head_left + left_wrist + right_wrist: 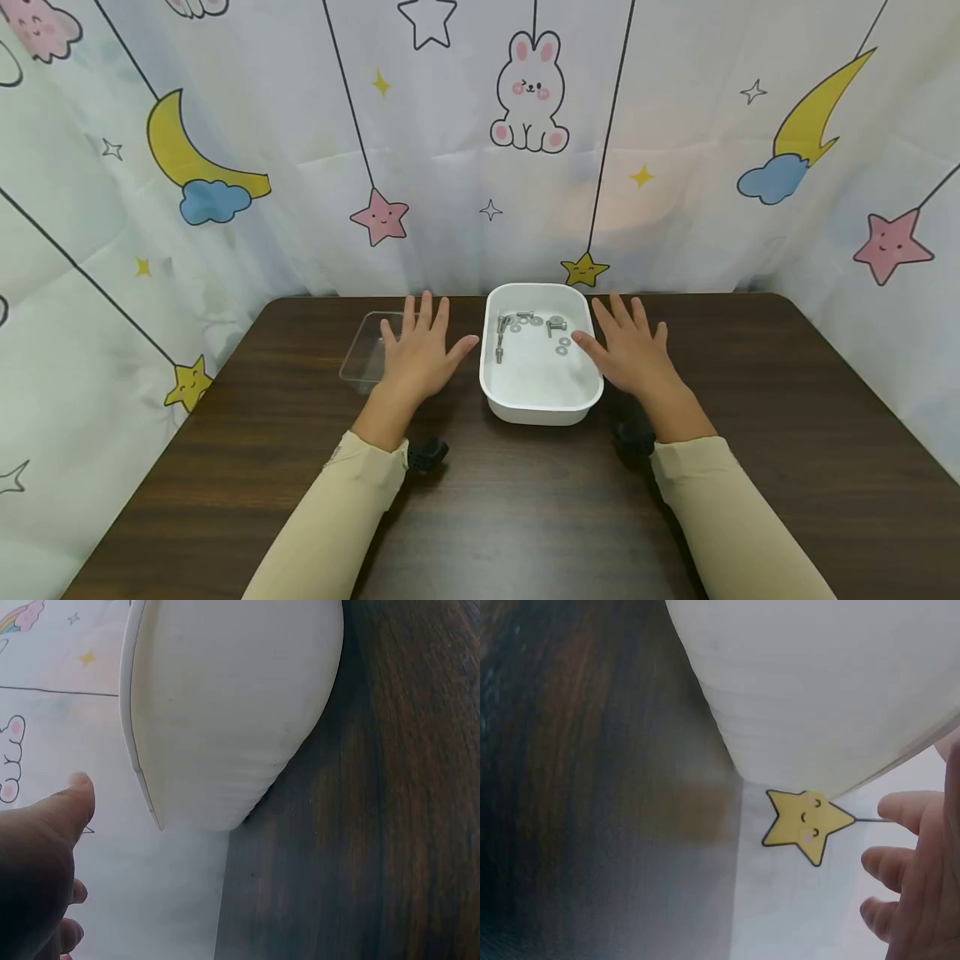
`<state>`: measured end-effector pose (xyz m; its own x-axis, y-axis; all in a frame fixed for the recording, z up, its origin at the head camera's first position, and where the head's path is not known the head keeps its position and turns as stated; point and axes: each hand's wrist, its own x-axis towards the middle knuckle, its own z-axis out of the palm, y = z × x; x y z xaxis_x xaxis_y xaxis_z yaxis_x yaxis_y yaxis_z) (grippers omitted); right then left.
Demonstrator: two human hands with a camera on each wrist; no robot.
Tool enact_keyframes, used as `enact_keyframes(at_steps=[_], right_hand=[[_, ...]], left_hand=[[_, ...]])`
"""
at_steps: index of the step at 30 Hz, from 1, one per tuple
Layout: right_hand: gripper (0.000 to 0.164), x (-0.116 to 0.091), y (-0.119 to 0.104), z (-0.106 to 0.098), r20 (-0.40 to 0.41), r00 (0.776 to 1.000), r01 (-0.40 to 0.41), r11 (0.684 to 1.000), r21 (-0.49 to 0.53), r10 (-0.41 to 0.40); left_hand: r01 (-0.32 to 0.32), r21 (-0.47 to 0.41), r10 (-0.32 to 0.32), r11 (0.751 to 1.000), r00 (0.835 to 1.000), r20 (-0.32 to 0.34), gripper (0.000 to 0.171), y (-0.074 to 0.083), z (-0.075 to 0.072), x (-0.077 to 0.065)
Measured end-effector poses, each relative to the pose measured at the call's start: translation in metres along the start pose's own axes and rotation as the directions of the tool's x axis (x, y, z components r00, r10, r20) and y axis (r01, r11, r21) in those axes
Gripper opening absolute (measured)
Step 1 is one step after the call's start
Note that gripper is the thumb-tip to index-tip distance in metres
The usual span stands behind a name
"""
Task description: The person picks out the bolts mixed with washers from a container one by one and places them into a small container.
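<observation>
A white plastic tray [540,387] holds several metal bolts [499,342] and washers [562,351]. To its left my left hand [422,354] is spread with straight fingers, above a clear plastic box [362,354] that it partly hides. My right hand [633,354] is spread at the tray's right side, its thumb over the rim; whether it touches the rim I cannot tell. Neither hand holds anything. In the left wrist view the tray's side wall [232,712] stands beside the left hand [37,862]. The right wrist view shows the tray's other side [817,690] and the right fingers [892,866].
All this stands on a dark brown wooden table [480,517], near its back edge. A white curtain [465,125] printed with stars, moons and a rabbit hangs close behind the table and along its sides. A black band with a device [427,456] sits on the left wrist.
</observation>
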<state>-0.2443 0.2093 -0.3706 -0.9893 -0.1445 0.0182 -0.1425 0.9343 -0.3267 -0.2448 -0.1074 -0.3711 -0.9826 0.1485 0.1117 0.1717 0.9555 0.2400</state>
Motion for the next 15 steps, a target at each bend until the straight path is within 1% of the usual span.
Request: enact_keyframes(at_steps=[7,11,15], right_hand=[[0.090,0.000,-0.001,-0.001,0.001,1.000,0.010,1.000,0.002,-0.010],[0.088,-0.002,-0.003,-0.007,-0.005,1.000,0.023,1.000,0.011,-0.023],[0.086,-0.005,-0.006,-0.020,-0.032,0.998,0.049,0.998,0.048,-0.048]], left_hand=[[-0.018,-0.015,0.018,1.000,1.000,-0.001,0.086,0.004,-0.002,-0.003],[-0.047,-0.058,0.047,0.997,0.999,0.006,0.085,0.007,-0.002,-0.006],[-0.087,-0.114,0.089,0.990,0.996,0.015,0.084,0.012,-0.004,-0.010]])
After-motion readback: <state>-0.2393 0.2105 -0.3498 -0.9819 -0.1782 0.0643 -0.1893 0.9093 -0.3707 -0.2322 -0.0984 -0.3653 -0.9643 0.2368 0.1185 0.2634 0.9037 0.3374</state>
